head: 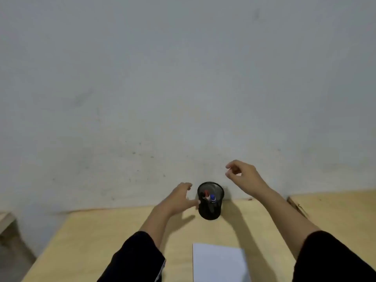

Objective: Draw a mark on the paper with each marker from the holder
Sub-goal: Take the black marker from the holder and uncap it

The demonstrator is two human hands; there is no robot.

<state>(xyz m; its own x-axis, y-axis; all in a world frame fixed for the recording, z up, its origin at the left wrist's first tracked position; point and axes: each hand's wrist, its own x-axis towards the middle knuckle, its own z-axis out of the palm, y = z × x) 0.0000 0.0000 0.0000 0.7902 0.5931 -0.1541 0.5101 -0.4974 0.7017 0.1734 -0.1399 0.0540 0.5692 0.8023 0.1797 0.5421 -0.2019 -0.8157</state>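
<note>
A black mesh holder (210, 210) stands at the far edge of the wooden table (97, 241), close to the wall. Inside it I see a red-capped marker (206, 193) and a blue-capped marker (212, 197). My left hand (179, 197) is spread open just left of the holder, with a fingertip touching or nearly touching its side. Above and to the right of the holder hovers my right hand (243, 177), fingers loosely curled and empty. A white sheet of paper (219, 263) lies flat near the front edge.
A grey wall (183, 78) rises directly behind the table. A second wooden surface (335, 210) adjoins on the right, with a gap between them. At the far left edge there is a lower wooden piece (6, 220).
</note>
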